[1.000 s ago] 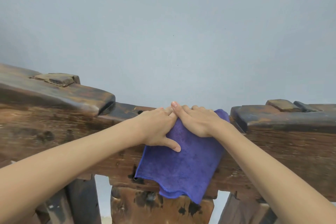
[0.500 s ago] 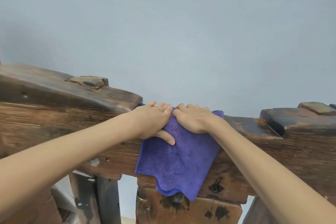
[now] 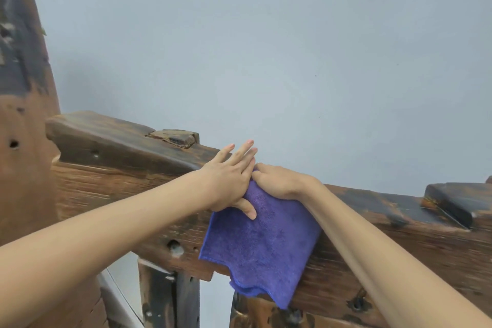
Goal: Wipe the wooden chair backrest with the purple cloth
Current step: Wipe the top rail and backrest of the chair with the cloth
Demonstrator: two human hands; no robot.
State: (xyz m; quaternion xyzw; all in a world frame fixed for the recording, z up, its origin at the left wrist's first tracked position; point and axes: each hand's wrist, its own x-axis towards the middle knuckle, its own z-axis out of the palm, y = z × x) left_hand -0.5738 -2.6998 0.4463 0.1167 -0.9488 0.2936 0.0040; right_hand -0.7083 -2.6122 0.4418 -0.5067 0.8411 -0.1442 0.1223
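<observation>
From your head camera, the wooden chair backrest (image 3: 111,184) runs across the lower half of the picture as a thick, rough-hewn rail of dark, worn timber, its grain streaked and its face pocked with holes. A raised block with a squared wooden peg (image 3: 174,137) sits on its top edge to the left, and another dark raised block (image 3: 452,202) sits on top to the right. A tall wooden post (image 3: 24,120) stands at the far left, blurred at its top. Below the rail, dark slats (image 3: 167,298) drop out of the picture. Behind everything is a plain pale blue-grey wall (image 3: 292,48).

The purple cloth (image 3: 261,245) is a soft, napped square draped over the rail's top edge and hanging down its near face, its lower edge wavy and reaching past the rail's underside.

Your left hand (image 3: 229,181) reaches in from the lower left on a bare, nearly straight forearm. Its fingers (image 3: 241,153) are straight and spread, pointing up past the rail's top edge, while the thumb (image 3: 246,208) lies flat on the cloth's upper left part, so the hand presses rather than grips.

Your right hand (image 3: 279,181) comes in from the lower right, wrist bent over the rail. Its fingers curl over the cloth's top edge just beside the left hand, knuckles touching it; whether they pinch the cloth behind the rail is hidden.
</observation>
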